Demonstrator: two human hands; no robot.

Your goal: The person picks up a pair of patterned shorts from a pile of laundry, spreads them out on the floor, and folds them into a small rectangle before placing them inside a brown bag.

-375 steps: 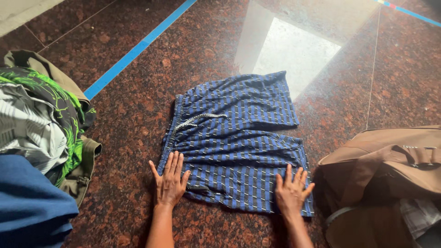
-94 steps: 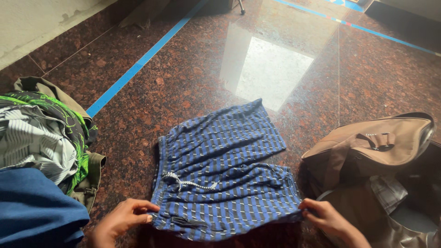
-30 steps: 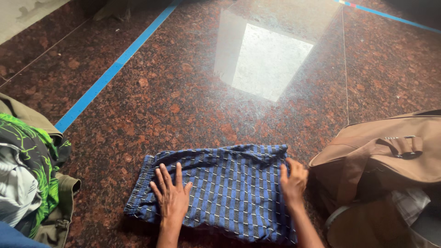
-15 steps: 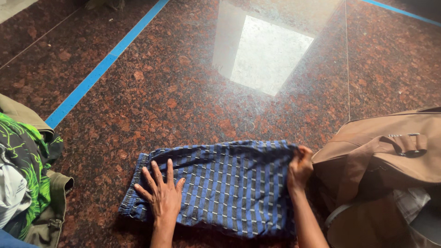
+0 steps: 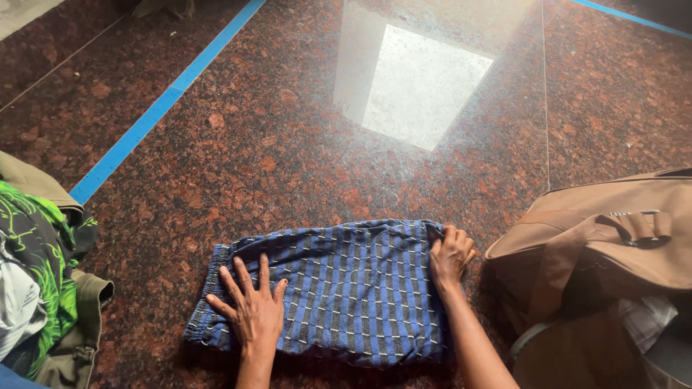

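Now my left hand lies flat, fingers spread, pinning the folded striped shorts to the floor, while my right hand curls on their right edge beside the brown bag; whether it grips cloth I cannot tell. Folding cleanly means keeping the pinned side weighted and the edges aligned.

The polished red-brown granite floor carried folded blue striped shorts at 6 o'clock, a tan bag at 4, and heaped clothes at 8.
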